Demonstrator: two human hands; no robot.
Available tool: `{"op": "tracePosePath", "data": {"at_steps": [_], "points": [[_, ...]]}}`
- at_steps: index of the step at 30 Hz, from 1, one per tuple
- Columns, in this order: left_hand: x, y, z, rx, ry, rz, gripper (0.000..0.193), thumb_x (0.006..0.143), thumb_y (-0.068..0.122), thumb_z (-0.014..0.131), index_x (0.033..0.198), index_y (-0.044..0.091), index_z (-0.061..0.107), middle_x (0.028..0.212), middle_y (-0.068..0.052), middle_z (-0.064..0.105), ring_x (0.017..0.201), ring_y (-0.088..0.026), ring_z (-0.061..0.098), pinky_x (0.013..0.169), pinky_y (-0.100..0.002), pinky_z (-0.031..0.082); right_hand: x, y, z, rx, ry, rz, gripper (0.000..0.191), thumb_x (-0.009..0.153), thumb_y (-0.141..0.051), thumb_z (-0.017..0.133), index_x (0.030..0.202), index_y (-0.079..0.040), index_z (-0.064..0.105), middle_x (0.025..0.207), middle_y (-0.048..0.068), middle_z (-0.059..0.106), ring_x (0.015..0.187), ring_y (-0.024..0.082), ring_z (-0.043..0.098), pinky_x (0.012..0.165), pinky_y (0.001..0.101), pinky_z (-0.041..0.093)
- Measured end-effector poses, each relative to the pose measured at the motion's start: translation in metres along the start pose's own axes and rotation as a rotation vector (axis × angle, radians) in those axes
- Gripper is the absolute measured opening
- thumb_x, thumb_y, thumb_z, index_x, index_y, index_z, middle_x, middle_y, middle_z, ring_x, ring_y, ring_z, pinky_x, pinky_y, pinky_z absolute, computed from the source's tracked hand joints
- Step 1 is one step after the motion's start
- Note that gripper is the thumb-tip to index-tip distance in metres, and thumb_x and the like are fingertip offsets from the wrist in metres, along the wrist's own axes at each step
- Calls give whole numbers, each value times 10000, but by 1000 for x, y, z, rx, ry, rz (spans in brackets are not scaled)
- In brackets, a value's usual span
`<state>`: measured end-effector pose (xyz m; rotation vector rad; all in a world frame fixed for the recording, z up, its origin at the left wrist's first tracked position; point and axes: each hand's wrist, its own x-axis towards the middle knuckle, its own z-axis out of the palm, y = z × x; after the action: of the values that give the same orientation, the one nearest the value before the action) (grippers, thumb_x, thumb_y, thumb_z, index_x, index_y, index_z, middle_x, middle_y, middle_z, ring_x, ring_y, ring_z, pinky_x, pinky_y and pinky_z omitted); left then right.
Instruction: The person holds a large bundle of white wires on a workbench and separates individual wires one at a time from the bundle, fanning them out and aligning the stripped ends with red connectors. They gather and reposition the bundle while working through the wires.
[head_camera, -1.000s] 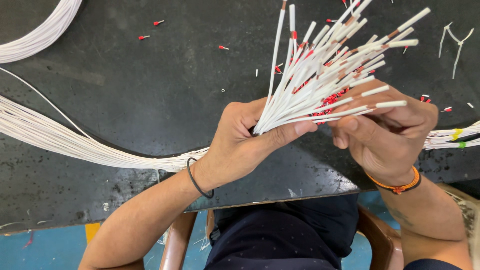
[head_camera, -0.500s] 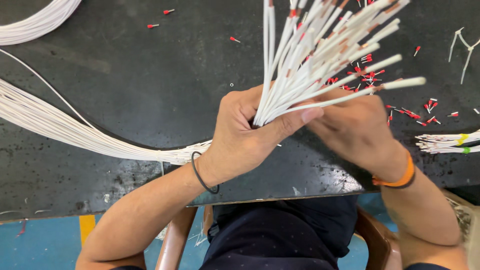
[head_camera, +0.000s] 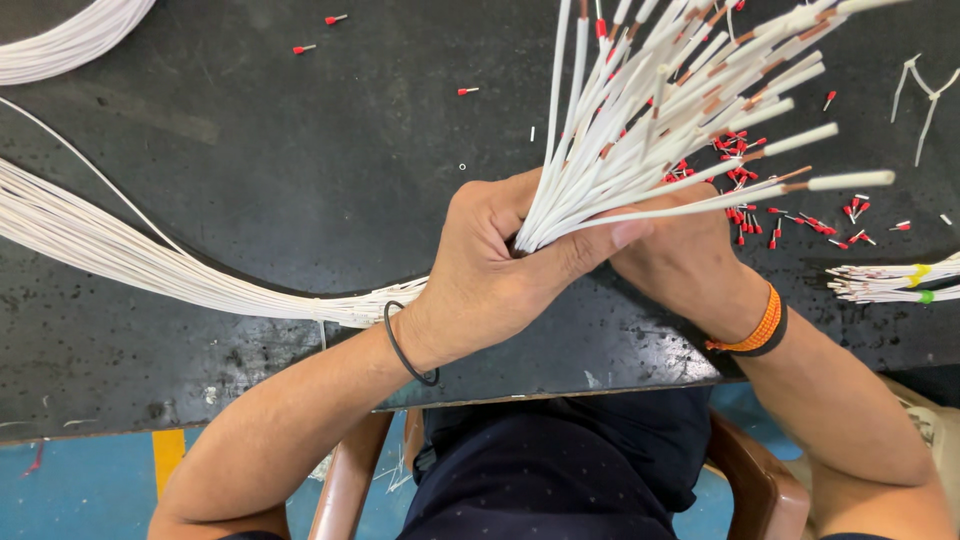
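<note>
Black, scuffed desk (head_camera: 250, 180) fills most of the frame, with blue floor and a brown chair (head_camera: 345, 485) at the bottom edge.

Left hand (head_camera: 490, 265) is closed tight around a thick bundle of white wires (head_camera: 640, 140), thumb laid across the front; the stripped ends fan out toward the upper right. From the fist the same wires trail left over the desk as a long white strand (head_camera: 120, 255) running to the left edge. Right hand (head_camera: 680, 255) sits just behind the left, mostly hidden by it and the wires; it touches the bundle, but how far its fingers are curled cannot be told. An orange-and-black band is on that wrist, a thin black band on the left.

Change since half a second ago: the fan has spread wider and tilted more to the right, and the right hand has tucked further in behind the left. A second ago its fingers were plainly visible under the wire tips. Looks like the ends are being shuffled and sorted, grip unchanged.

Loose red-tipped ferrules (head_camera: 790, 215) lie scattered right of the hands, a few more at upper left (head_camera: 335, 18). A small second wire bunch (head_camera: 890, 280) lies at the right edge. Another white coil (head_camera: 60, 40) is at upper left.

No containers in view; everything lies loose on the desk.
</note>
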<state>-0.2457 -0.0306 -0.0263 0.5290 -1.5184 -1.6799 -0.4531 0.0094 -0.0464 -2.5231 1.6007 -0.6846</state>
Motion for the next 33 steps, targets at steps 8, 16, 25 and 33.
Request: {"op": "tracePosePath", "data": {"at_steps": [8,16,25,33], "points": [[0,4,-1,-48,-42,-31,207,1069,174,723,1219,33,751,966,36,763,810,10,599,707,-182,511,-9,17,-20,51,-36,77,324,857,-24,758,1173,-86,724,1113,140,712,998,356,705,818,442,561],[-1,1,-2,-69,-69,15,170,1111,167,715,1210,31,740,1083,0,790,966,-5,682,855,-193,573,-4,8,-18,-17,-57,-36,386,832,-33,758,1208,-70,677,1180,150,697,1096,393,662,933,496,522],[1,2,1,-7,-29,-50,233,1055,168,739,1250,42,755,908,22,751,795,12,573,707,-186,513,4,-3,-22,63,-46,-62,348,846,-13,727,1177,-107,682,1117,100,709,1049,356,678,884,479,529],[0,2,-1,-22,-42,-38,169,1072,158,731,1172,24,755,938,34,762,808,22,577,697,-180,499,6,-7,-23,-90,-7,-44,293,806,-109,779,1094,-83,728,994,132,715,873,349,687,692,441,533]]}}
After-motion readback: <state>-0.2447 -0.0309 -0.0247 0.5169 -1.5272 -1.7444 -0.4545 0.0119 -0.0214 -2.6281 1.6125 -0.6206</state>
